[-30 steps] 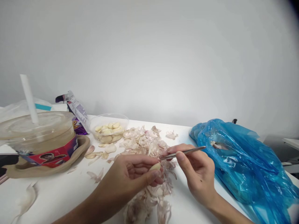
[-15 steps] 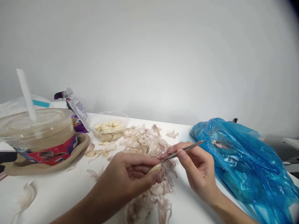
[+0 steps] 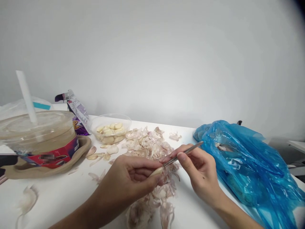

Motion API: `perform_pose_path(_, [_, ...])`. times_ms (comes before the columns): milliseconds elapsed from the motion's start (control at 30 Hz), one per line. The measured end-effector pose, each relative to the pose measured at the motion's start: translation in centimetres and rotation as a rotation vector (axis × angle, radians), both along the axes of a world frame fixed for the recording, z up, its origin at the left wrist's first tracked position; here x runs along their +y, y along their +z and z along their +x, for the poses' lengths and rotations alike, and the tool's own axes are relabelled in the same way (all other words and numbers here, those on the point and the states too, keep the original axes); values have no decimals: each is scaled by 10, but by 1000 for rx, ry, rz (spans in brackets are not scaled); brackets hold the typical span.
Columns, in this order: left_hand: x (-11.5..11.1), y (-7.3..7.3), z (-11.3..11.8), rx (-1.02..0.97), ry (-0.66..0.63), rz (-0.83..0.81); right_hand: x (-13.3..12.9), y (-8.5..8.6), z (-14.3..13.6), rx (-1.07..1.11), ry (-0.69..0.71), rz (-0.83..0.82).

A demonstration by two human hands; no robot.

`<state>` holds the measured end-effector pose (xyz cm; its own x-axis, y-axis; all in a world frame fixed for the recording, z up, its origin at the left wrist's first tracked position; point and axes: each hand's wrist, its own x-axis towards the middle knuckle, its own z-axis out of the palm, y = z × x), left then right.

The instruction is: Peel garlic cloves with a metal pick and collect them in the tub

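Between the thumb and fingers of my left hand (image 3: 135, 176) is a pale garlic clove (image 3: 156, 172). My right hand (image 3: 199, 167) pinches a thin metal tool (image 3: 184, 152), whose lower tip meets the clove near my left fingertips. Whether that tip is under the skin cannot be made out. Beneath and behind both hands spreads a heap of papery garlic skins (image 3: 147, 143). A clear plastic bowl (image 3: 95, 122) holding several peeled cloves (image 3: 113, 128) stands behind my left hand.
At the left, a lidded drink cup (image 3: 57, 136) with a white straw (image 3: 26, 95) sits in a brown cardboard holder (image 3: 84, 148). Behind it is a purple wrapper (image 3: 81, 125). A blue plastic bag (image 3: 247, 165) lies at the right. Loose skins dot the white table (image 3: 71, 190).
My right hand and the metal tool have shifted slightly left, and the tool tilts a little more steeply. My left hand has barely moved, with the clove still in it.
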<state>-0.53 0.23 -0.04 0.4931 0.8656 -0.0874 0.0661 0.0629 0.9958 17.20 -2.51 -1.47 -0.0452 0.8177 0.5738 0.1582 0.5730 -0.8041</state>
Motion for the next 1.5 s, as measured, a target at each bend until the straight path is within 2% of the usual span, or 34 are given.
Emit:
perform_pose_path(233, [-2, 3, 3, -102, -22, -80, 2, -2, 0, 53, 6, -35])
perform_pose_path(467, [-1, 1, 2, -124, -53, -36, 7, -11, 1, 206, 39, -97])
perform_pose_path(800, [4, -4, 0, -51, -21, 7, 4, -6, 1, 74, -27, -33])
perform_pose_path(933, [6, -7, 0, -5, -67, 45, 2, -2, 1, -1, -41, -13])
perform_pose_path(1000, [6, -7, 0, 95, -73, 151, 1, -1, 0, -39, -31, -4])
perform_pose_path(1133, [4, -8, 0, 372, -98, 594, -1, 0, -2, -108, 12, 0])
perform_pose_path(1200, [3, -11, 0, 424, -149, 671, -1, -1, -3, -137, 24, 0])
perform_pose_path(1333, [4, -15, 0, 398, -181, 595, -1, -2, -3, -170, 12, 5])
perform_pose_path(1500, [3, -10, 1, 317, -162, 400, 0, -1, -3, -131, 10, 7])
